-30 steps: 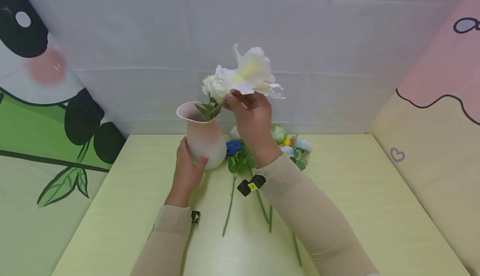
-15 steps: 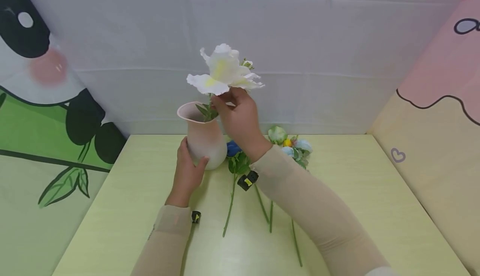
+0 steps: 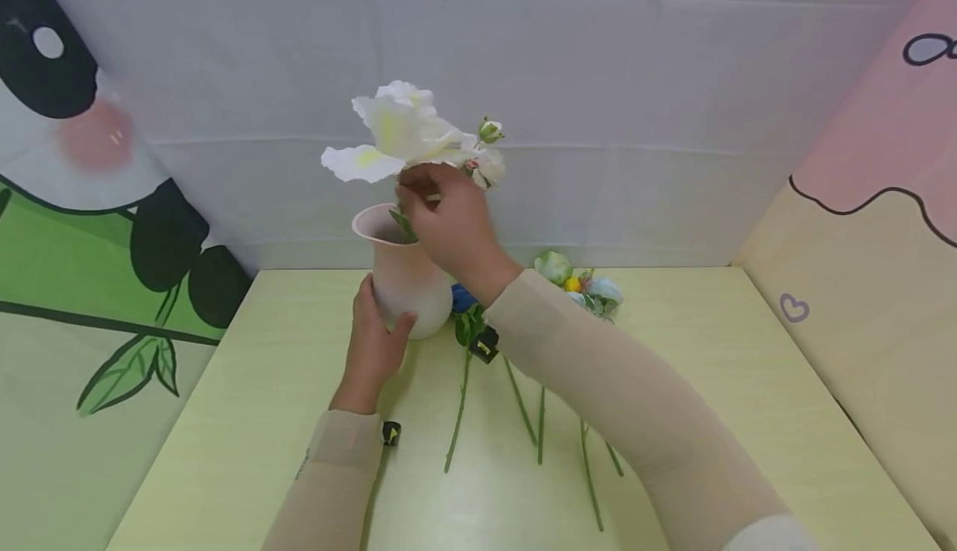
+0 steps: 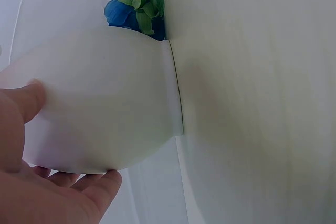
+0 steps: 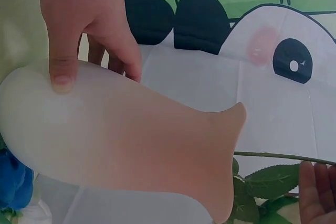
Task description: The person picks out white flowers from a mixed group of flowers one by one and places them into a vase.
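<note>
In the head view my left hand [image 3: 374, 347] grips the lower body of a pale pink-and-white vase [image 3: 407, 285]. Its thumb and fingers are spread around the vase [image 4: 105, 98] in the left wrist view. My right hand [image 3: 452, 214] is over the vase mouth, its fingertips pinching just beneath a big white lily [image 3: 396, 135]. A thin stem [image 5: 273, 155] runs out from the mouth past the right fingers [image 5: 310, 192] in the right wrist view; its lower end is hidden. Smaller white roses [image 3: 488, 167] and a bud [image 3: 490, 130] show behind the right hand.
On the table [image 3: 247, 418], right of the vase, lie a blue rose [image 3: 463, 296], a pale green flower [image 3: 553, 267] and light blue flowers [image 3: 604, 289]. Their green stems [image 3: 458, 418] point towards me. A white cloth wall [image 3: 635, 119] stands behind the table.
My right hand has moved left over the vase mouth, carrying the lily with it. White roses and a bud now show to its right. The left hand and vase stay put.
</note>
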Action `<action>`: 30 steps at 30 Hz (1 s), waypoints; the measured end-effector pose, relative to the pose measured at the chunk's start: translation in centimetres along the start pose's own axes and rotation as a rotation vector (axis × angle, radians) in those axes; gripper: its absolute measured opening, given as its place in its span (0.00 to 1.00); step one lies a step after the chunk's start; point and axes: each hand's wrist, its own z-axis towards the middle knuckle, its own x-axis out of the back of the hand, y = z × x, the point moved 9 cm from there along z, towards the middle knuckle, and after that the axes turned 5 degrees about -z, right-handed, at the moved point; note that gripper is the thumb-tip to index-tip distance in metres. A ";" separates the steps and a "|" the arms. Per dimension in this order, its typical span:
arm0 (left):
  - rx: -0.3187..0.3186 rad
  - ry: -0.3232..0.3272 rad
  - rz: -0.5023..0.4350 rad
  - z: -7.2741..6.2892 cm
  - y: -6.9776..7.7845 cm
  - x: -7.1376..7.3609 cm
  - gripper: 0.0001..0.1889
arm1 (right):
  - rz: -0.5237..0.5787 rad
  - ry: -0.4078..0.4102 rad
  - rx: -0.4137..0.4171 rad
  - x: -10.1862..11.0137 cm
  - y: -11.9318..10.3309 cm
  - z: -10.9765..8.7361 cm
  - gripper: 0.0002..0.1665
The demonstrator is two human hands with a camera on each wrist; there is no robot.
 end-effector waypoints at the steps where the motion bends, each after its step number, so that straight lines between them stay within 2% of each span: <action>1: -0.002 0.000 0.002 0.0 0.0 0.0 0.47 | -0.010 -0.007 0.004 -0.2 -0.1 0.1 0.10; 12: 0.018 0.001 0.015 0.1 -0.7 -0.1 0.48 | -0.174 -0.110 0.003 -2.7 -0.6 1.7 0.10; 23: 0.017 -0.012 0.009 0.1 -0.7 -0.1 0.48 | -0.387 -0.240 -0.024 -5.7 0.3 3.5 0.13; 30: 0.012 -0.017 -0.002 0.1 -0.6 -0.2 0.48 | -0.461 -0.294 -0.104 -6.8 1.2 4.1 0.06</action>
